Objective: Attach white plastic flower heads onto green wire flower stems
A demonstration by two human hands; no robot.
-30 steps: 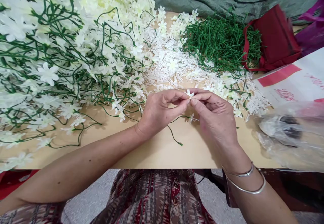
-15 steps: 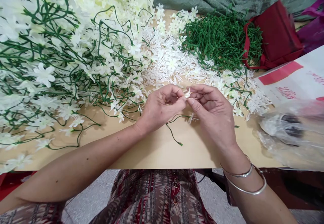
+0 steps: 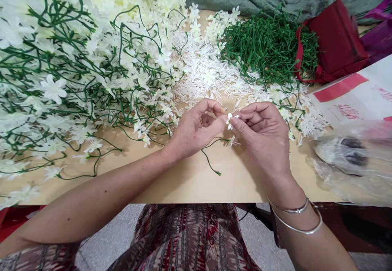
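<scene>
Blossom (image 3: 229, 121) sits pinched between thumb and finger of the right hand (image 3: 267, 139), over the table (image 3: 183, 187); the left hand (image 3: 196, 134) has its fingertips right beside it, their grip unclear. A slackened pinch could drop so small a piece, and squeezing too hard could crease its petals.

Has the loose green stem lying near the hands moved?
No. The green stem lies in the same spot, judged against the table's front edge.
</scene>
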